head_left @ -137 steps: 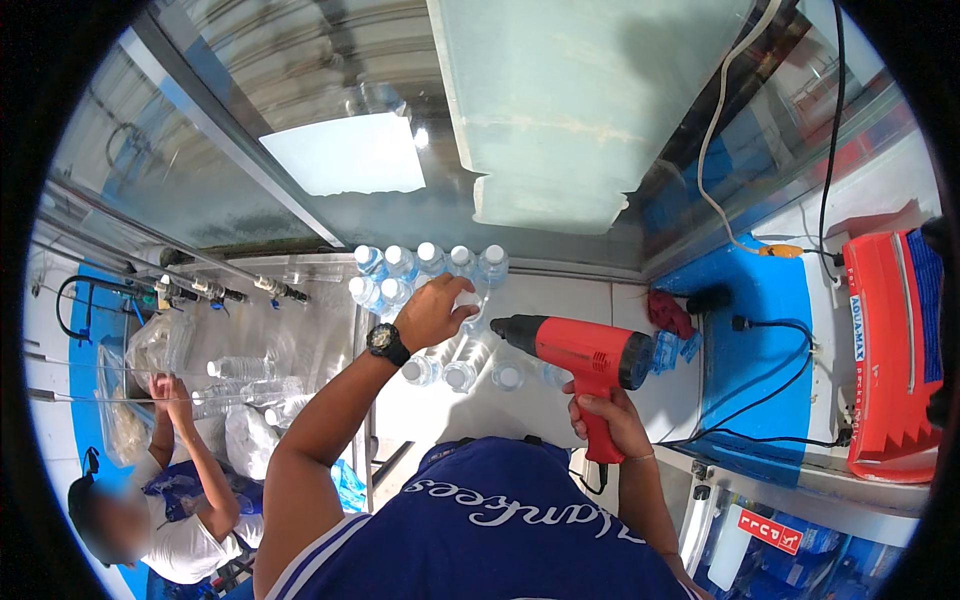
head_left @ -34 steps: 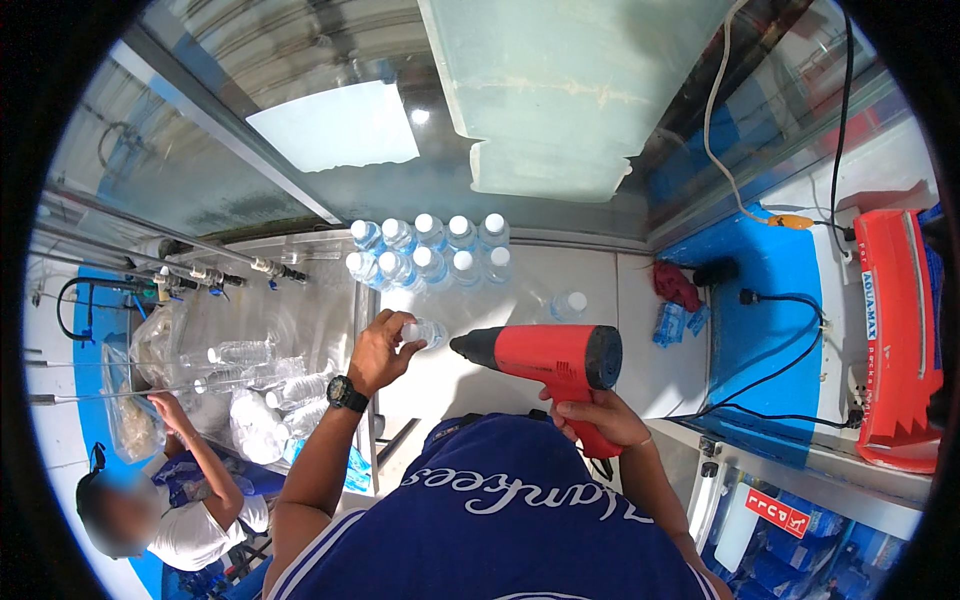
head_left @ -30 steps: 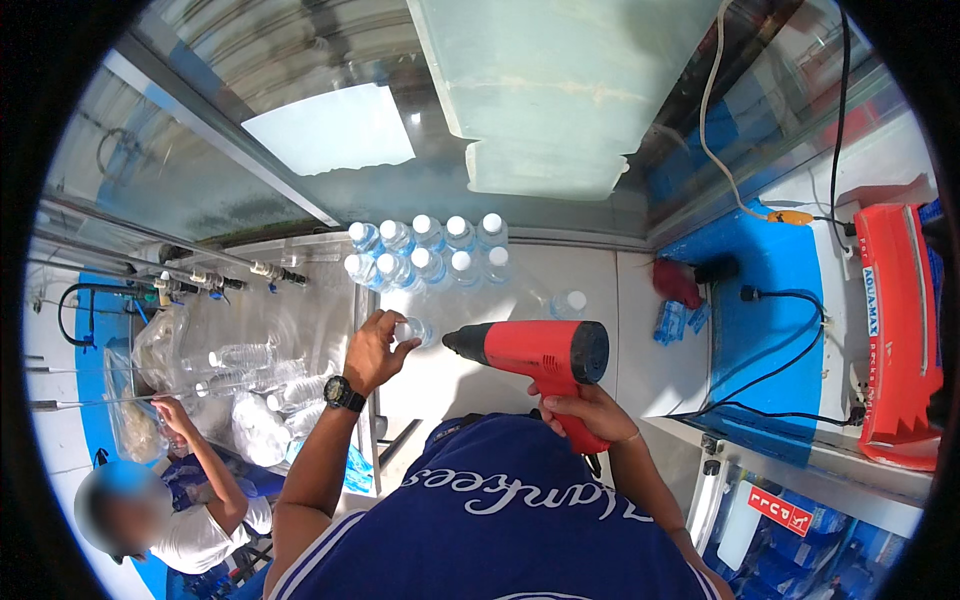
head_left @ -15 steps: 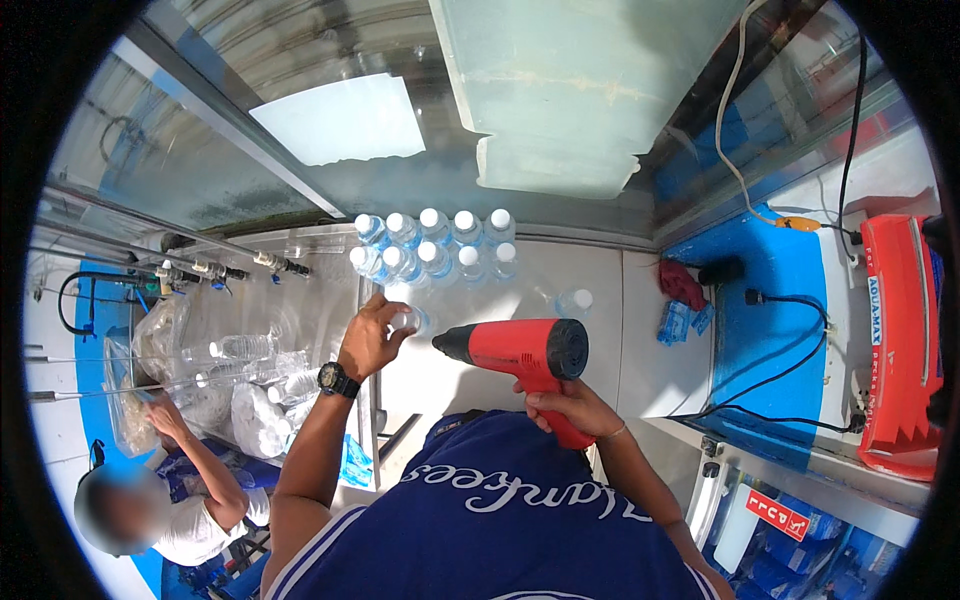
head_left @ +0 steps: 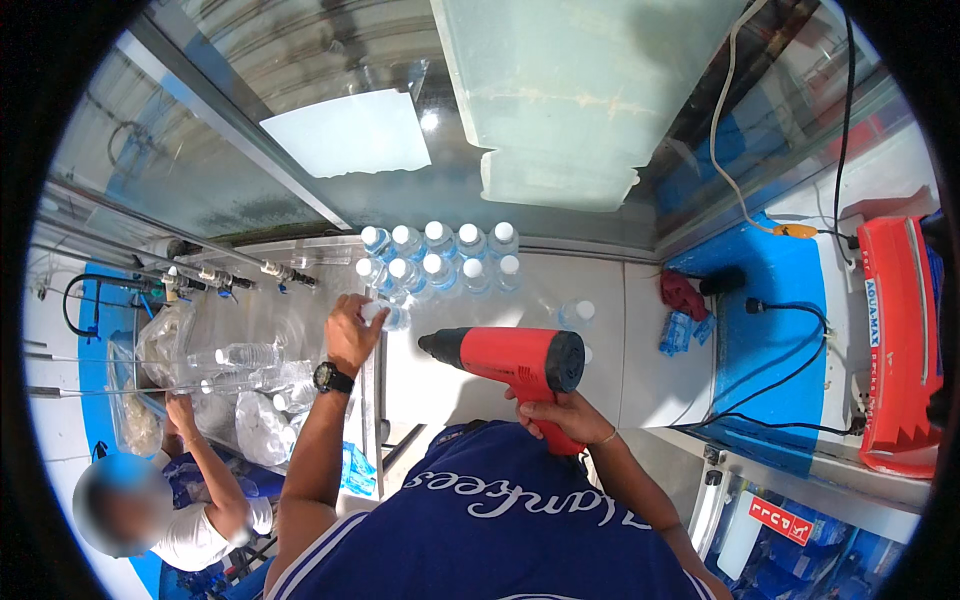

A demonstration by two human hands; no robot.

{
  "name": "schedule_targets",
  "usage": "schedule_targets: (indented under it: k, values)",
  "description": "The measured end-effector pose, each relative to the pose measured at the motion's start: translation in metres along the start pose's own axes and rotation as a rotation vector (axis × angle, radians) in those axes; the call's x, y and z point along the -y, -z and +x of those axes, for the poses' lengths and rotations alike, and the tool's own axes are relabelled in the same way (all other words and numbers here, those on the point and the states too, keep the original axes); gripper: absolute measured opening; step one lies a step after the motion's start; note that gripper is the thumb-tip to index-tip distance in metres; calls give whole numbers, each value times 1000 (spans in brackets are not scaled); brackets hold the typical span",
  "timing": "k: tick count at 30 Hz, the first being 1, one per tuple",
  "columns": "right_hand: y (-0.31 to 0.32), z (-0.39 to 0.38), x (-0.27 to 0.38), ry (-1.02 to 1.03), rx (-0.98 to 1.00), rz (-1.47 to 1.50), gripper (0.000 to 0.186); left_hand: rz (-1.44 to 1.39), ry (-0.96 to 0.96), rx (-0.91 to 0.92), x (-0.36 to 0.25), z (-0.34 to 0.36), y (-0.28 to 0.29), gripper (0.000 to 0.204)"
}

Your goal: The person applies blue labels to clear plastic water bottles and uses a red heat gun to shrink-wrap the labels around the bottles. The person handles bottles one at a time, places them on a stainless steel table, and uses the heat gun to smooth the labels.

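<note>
My left hand (head_left: pixel 350 336), with a black watch on its wrist, has its fingers closed round the top of a small clear water bottle (head_left: pixel 396 320) with a white cap. In my right hand (head_left: pixel 566 416) is a red heat gun (head_left: pixel 508 358) with a dark nozzle, gripped by its handle. The nozzle points left, toward the bottle, with a gap between them. Just beyond my left hand, several capped water bottles (head_left: pixel 438 270) stand in two tight rows. Another capped bottle (head_left: pixel 577 314) stands apart, right of the gun.
At left, a metal sink (head_left: pixel 368 400) holds loose bottles and plastic bags under several taps (head_left: pixel 285 275). A co-worker's hand (head_left: pixel 182 412) is over it. A glass wall (head_left: pixel 400 200) rises behind the counter. Blue sachets (head_left: pixel 680 332), a maroon cloth (head_left: pixel 682 292) and cables lie to the right.
My left hand has moved a little left, and the bottle in it now leans. The heat gun has shifted slightly left and down. The co-worker's hand has moved over the sink.
</note>
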State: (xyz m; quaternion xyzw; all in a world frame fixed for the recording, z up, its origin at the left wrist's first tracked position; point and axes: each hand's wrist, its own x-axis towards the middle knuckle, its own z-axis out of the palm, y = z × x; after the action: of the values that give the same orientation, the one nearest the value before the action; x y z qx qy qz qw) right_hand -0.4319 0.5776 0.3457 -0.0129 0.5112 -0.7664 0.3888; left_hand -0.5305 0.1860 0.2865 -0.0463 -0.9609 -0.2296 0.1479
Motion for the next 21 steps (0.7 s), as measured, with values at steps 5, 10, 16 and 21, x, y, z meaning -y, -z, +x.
schedule_targets:
  k: [5, 10, 16, 21]
  values:
    - [-1, -7, 5, 31, -18, 4, 40, 10, 133, -13, 16, 14, -5, 35]
    - [6, -33, 15, 123, -95, 53, 39, 160, -49, -228, -5, 13, -2, 42]
    - [17, -89, 38, 277, -466, 124, 49, -432, -12, 210, -101, -13, -31, 54]
    - [24, -117, 52, 284, -526, 70, 49, -431, -505, 620, -166, -25, -53, 44]
